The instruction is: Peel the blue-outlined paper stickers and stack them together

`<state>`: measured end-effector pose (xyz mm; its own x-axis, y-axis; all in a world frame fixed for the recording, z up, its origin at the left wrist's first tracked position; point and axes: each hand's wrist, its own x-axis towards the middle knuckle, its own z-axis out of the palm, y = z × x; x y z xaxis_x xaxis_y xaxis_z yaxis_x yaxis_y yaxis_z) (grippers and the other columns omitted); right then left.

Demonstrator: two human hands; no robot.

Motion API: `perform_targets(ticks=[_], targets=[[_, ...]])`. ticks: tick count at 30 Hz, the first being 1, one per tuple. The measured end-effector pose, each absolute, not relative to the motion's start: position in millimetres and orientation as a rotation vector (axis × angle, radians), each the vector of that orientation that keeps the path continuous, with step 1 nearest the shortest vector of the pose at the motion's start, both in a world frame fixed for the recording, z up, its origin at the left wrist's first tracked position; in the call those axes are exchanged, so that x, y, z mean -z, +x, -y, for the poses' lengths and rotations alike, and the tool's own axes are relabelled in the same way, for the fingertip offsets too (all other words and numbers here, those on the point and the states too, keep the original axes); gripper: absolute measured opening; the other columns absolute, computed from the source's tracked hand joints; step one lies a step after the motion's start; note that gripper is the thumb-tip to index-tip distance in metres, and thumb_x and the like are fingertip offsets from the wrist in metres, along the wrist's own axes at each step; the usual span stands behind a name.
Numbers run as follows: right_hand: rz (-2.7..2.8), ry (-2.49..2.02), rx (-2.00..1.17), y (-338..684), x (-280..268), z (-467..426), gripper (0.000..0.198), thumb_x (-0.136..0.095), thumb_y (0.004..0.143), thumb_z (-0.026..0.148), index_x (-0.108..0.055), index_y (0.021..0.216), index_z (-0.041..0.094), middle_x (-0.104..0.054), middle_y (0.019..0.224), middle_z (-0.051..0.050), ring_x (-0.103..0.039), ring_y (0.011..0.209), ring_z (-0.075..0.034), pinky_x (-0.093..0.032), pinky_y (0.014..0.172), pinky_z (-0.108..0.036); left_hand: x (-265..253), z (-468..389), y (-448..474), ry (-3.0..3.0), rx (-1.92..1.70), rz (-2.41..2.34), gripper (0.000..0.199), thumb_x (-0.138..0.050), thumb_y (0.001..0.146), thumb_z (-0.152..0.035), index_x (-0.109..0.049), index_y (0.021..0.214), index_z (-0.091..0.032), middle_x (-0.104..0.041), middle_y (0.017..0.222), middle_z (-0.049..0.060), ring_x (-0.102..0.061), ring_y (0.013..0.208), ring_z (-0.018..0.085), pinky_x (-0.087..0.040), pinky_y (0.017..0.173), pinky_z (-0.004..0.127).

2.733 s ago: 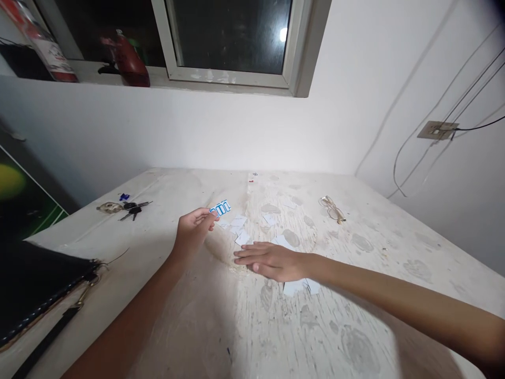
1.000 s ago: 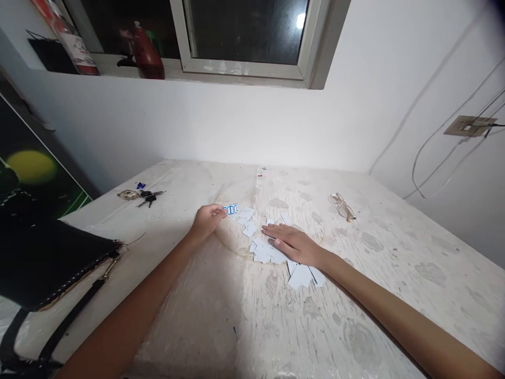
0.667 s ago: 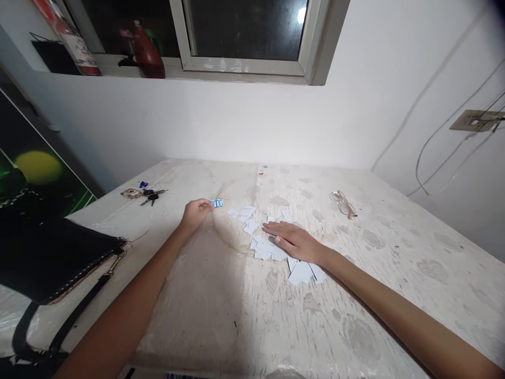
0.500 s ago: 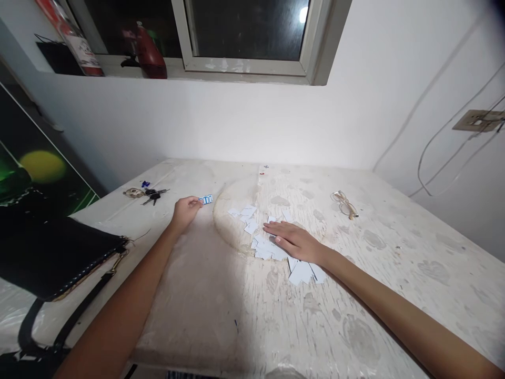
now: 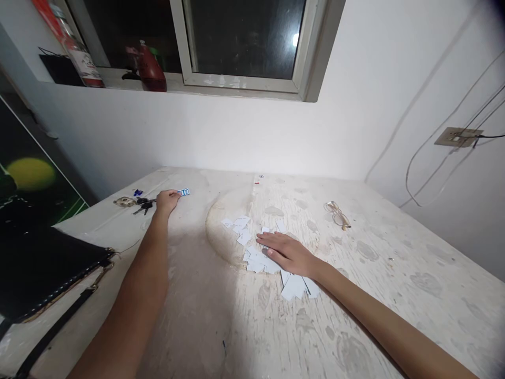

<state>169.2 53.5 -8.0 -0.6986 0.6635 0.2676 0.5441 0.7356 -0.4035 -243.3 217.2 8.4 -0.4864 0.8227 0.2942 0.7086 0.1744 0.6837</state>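
Note:
My left hand [image 5: 168, 201] pinches a small blue-and-white piece of paper [image 5: 183, 192] by its left end, over the far left part of the table, just right of a bunch of keys. Several white paper pieces [image 5: 258, 261] lie in a loose, overlapping pile near the table's middle. On top of this pile rests my right hand [image 5: 290, 253], palm down with its fingers stretched out; it hides part of the pieces. A few more white scraps [image 5: 240, 225] lie just left of its fingertips.
Keys [image 5: 145, 205] and a blue scrap [image 5: 138, 192] lie at the far left of the pale table [image 5: 197, 316]. A black handbag [image 5: 55, 268] occupies the near left. Folded glasses [image 5: 337, 215] lie right of the pile. Wall cables hang beside a socket [image 5: 457, 137].
My left hand has moved left and away from me, toward the keys, with the blue-and-white piece. My right hand stays on the pile. The camera view has shifted slightly.

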Motion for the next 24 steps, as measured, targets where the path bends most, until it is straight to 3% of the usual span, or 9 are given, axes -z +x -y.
perform_targets(ticks=[6, 12, 24], targets=[[2.518, -0.911, -0.419, 169.5, 10.2, -54.9, 0.043, -0.028, 0.094, 0.041, -0.041, 0.133, 0.03, -0.044, 0.136, 0.001, -0.035, 0.129, -0.019, -0.026, 0.108, -0.043, -7.7, -218.8, -248.5, 1.543, -1.036, -2.388, 0.027, -0.053, 0.086, -0.033, -0.056, 0.104, -0.013, -0.059, 0.105, 0.006, -0.058, 0.092, 0.019, -0.049, 0.078, 0.038], [2.521, -0.915, -0.405, 171.0, 10.3, -55.0, 0.044, -0.027, 0.094, 0.042, -0.04, 0.133, 0.03, -0.043, 0.137, 0.001, -0.034, 0.129, -0.019, -0.026, 0.108, -0.043, -8.1, -221.6, -249.5, 1.563, -1.001, -2.466, 0.023, -0.059, 0.08, -0.033, -0.063, 0.087, -0.012, -0.065, 0.085, 0.003, -0.061, 0.088, 0.02, -0.046, 0.081, 0.034], [2.516, -0.909, -0.392, 171.0, 10.9, -56.7, 0.043, -0.027, 0.094, 0.043, -0.041, 0.133, 0.03, -0.044, 0.136, 0.001, -0.036, 0.128, -0.019, -0.026, 0.107, -0.042, -9.5, -216.7, -246.8, 1.651, -0.866, -2.454, 0.032, -0.052, 0.086, -0.033, -0.054, 0.111, -0.014, -0.056, 0.111, 0.006, -0.056, 0.096, 0.022, -0.049, 0.08, 0.04]])
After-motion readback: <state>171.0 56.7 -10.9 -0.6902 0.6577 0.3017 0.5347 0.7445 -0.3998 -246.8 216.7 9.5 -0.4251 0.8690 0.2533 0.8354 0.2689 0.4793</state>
